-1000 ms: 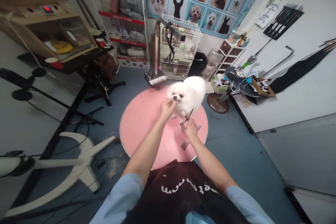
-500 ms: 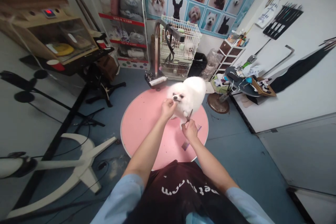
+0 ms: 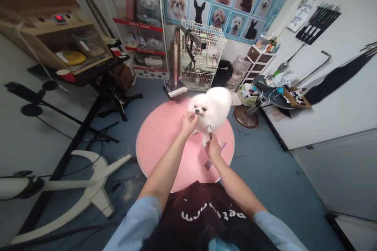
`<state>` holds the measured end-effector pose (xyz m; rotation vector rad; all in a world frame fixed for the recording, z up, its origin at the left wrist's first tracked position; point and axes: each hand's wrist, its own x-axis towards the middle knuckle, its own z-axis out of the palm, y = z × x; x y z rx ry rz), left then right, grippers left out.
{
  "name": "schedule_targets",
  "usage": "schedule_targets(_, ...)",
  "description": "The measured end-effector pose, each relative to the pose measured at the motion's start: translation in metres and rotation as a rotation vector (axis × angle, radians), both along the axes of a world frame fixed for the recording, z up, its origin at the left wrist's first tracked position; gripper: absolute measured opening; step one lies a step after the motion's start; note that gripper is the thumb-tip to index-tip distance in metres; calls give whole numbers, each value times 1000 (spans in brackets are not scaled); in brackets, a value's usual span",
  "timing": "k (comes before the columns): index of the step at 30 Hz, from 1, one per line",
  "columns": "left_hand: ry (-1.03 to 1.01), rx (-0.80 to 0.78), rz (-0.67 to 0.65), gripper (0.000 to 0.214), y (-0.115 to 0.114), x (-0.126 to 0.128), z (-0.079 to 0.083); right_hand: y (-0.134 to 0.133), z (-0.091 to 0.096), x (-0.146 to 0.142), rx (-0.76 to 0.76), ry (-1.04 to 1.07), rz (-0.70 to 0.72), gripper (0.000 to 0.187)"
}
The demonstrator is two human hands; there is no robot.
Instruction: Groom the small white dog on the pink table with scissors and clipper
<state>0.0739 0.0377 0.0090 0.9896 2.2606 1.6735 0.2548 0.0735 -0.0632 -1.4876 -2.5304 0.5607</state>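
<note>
A small fluffy white dog [image 3: 214, 106] stands on a round pink table [image 3: 160, 133], facing me. My left hand [image 3: 188, 121] is closed under the dog's chin, pinching the fur at its muzzle. My right hand [image 3: 213, 150] grips a pair of scissors [image 3: 209, 130], their blades pointing up at the dog's chest and front leg. A comb [image 3: 214, 157] also sits in my right hand, partly hidden beneath it and hanging over the pink surface.
A white wire cage [image 3: 202, 53] and a metal grooming arm [image 3: 176, 55] stand behind the table. A cluttered side table [image 3: 279, 92] is at the right, a shelf unit [image 3: 144, 47] at the back, and a dryer stand [image 3: 73, 180] with cables on the left floor.
My right hand has turned the scissors from a slant to nearly upright and brought them closer to the dog's front leg. My left hand stays at the chin.
</note>
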Motion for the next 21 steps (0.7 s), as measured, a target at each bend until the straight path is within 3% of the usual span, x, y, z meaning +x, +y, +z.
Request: schedule_targets(21,-5,33,19,28,2,1,-2,10,2,4,-65,127,20,24)
